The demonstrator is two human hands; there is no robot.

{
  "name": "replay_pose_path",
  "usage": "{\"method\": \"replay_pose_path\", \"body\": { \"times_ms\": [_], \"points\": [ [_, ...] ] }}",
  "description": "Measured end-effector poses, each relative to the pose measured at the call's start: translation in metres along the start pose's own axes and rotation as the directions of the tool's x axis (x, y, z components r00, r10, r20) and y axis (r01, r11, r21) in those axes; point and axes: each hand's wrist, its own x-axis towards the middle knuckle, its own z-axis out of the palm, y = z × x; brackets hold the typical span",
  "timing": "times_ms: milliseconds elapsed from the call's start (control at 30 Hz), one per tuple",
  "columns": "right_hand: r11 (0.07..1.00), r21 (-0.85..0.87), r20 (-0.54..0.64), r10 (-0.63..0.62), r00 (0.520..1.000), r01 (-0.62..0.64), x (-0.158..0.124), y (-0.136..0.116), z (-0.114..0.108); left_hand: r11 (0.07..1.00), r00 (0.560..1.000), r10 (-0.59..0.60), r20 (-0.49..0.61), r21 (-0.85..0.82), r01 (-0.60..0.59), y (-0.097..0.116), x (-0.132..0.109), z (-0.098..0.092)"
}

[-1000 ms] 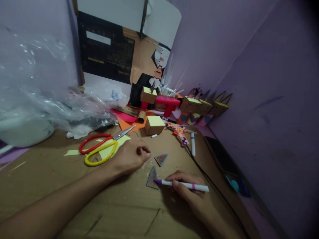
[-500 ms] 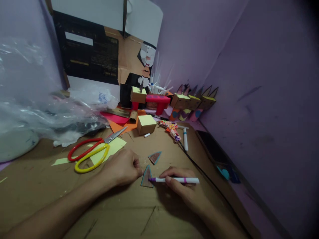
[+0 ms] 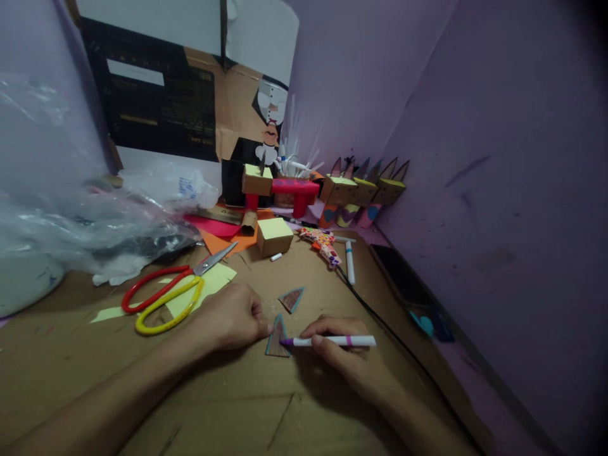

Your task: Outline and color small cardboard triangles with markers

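My right hand is closed around a white marker with a purple tip and a purple band. Its tip rests on a small cardboard triangle that has blue edges and a brownish-purple middle. At the triangle's left side is my left hand, its fingers curled and its fingertips against the edge. A second cardboard triangle, also edged in blue, lies just beyond. To the left, open scissors with one red and one yellow handle lie partly over yellow paper.
Farther back stand a cardboard box with a yellow top, a patterned glue gun with a black cord, and another marker. Several eared cardboard figures line the wall. A phone lies right; plastic bags fill the left.
The whole view has shifted slightly, so things sit a little farther left. The marker tip stays on the near triangle, and both hands keep their grip.
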Motion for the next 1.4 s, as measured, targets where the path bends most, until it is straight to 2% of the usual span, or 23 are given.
{"method": "replay_pose_path", "body": {
  "times_ms": [233, 600, 733, 900, 1000, 1300, 1400],
  "points": [
    [1.0, 0.007, -0.007, 0.02, 1.0, -0.02, -0.001, -0.002, 0.001, 1.0, 0.998, 0.013, 0.062, 0.008, -0.014, -0.001, 0.001, -0.002],
    [0.999, -0.042, -0.015, -0.029, 0.999, 0.029, 0.0, 0.0, -0.001, 0.998, 0.999, 0.015, 0.05, 0.059, -0.018, -0.001, -0.003, -0.004],
    [0.998, -0.051, -0.019, -0.028, 0.999, 0.027, -0.001, -0.001, 0.0, 0.99, 1.0, -0.012, 0.012, 0.138, 0.011, 0.005, -0.005, -0.004],
    [0.996, -0.089, -0.141, -0.023, 0.99, 0.011, 0.001, -0.007, 0.0, 0.981, 1.0, -0.017, 0.009, 0.193, 0.015, 0.014, -0.009, -0.008],
    [0.996, -0.093, -0.182, -0.011, 0.983, -0.006, 0.006, -0.008, 0.0, 0.981, 1.0, -0.01, -0.002, 0.196, 0.01, 0.017, -0.012, -0.011],
    [0.993, 0.064, -0.159, 0.106, 0.982, -0.097, 0.017, 0.0, 0.008, 0.982, 1.0, -0.012, 0.013, 0.187, 0.01, 0.017, -0.014, -0.012],
    [0.992, 0.057, -0.141, 0.119, 0.983, -0.111, 0.015, 0.0, 0.007, 0.983, 1.0, -0.004, 0.0, 0.182, 0.004, 0.017, -0.014, -0.011]
  ]
}}
